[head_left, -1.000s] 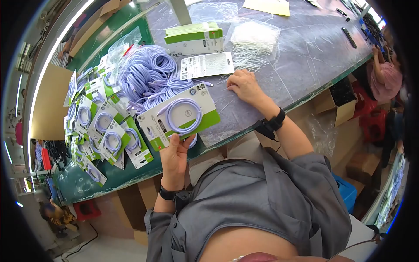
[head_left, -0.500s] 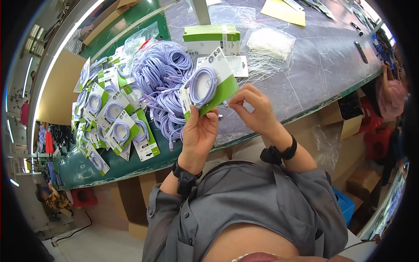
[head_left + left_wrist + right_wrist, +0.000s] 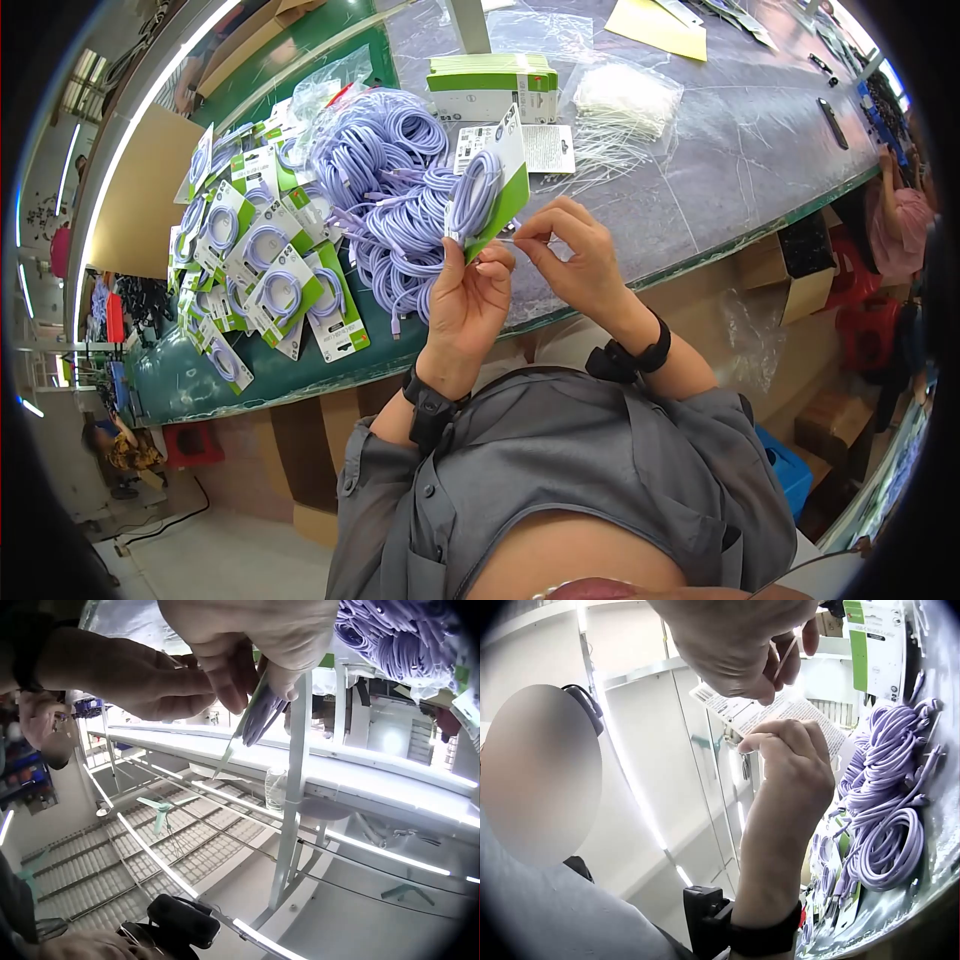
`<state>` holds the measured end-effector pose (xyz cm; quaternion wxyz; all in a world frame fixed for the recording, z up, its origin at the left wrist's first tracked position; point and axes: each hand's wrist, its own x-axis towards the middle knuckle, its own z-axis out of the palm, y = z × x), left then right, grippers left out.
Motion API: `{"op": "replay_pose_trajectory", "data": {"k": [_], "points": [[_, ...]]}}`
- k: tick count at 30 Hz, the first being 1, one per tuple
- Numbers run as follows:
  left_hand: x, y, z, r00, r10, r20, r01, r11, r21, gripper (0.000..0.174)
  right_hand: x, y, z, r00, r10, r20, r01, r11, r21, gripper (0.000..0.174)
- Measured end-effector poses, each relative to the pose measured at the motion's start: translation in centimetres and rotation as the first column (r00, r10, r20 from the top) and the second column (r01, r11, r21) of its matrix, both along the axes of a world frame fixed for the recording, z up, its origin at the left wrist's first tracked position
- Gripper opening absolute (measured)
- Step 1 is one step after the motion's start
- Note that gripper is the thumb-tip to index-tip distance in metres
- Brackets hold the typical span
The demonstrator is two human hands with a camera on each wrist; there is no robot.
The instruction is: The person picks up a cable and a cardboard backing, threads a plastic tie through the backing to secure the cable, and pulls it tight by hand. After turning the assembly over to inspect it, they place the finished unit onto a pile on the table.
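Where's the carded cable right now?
Head view, centre: left hand grips the carded cable; right hand pinches a thin tie beside it, purple cable pile behind.

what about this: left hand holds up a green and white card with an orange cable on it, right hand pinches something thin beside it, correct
Not orange: the head view shows the cable on the card is pale purple. The left hand does hold it up, and the right hand pinches something thin beside it.

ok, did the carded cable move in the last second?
Yes. The carded cable, gripped by the left hand, rose off the table edge and turned edge-on, now overlapping the printed sheet it lay below.
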<state>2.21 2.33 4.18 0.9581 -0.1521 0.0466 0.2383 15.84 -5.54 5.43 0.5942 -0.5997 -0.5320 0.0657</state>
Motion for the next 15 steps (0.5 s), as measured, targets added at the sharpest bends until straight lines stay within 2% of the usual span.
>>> {"op": "replay_pose_trajectory", "data": {"k": [6,8,11,13,15], "points": [[-0.1,-0.1,-0.8,1.0,-0.016,-0.011,0.016,1.0,-0.002,0.037,-0.2,0.1,0.2,0.999,0.026,0.024,-0.027,1.0,0.013,0.012],[-0.2,-0.2,-1.1,0.999,-0.031,0.013,0.031,0.999,-0.018,0.042,-0.7,0.1,0.2,0.998,0.011,-0.065,-0.011,1.0,0.005,0.011],[-0.1,-0.4,-1.6,0.999,-0.039,-0.037,0.041,0.998,0.056,0.04,-0.8,0.1,0.5,0.998,0.034,-0.05,-0.035,0.999,-0.008,0.012],[0.1,-0.7,-1.8,0.995,0.0,-0.105,0.019,0.983,0.181,0.037,-1.0,0.2,0.6,1.0,0.027,-0.017,-0.026,0.999,0.021,0.014],[-0.1,-0.6,-2.0,0.993,0.004,-0.12,0.021,0.978,0.205,0.035,-0.8,0.3,0.6,1.0,0.021,0.017,-0.022,0.999,0.049,0.016]]}}
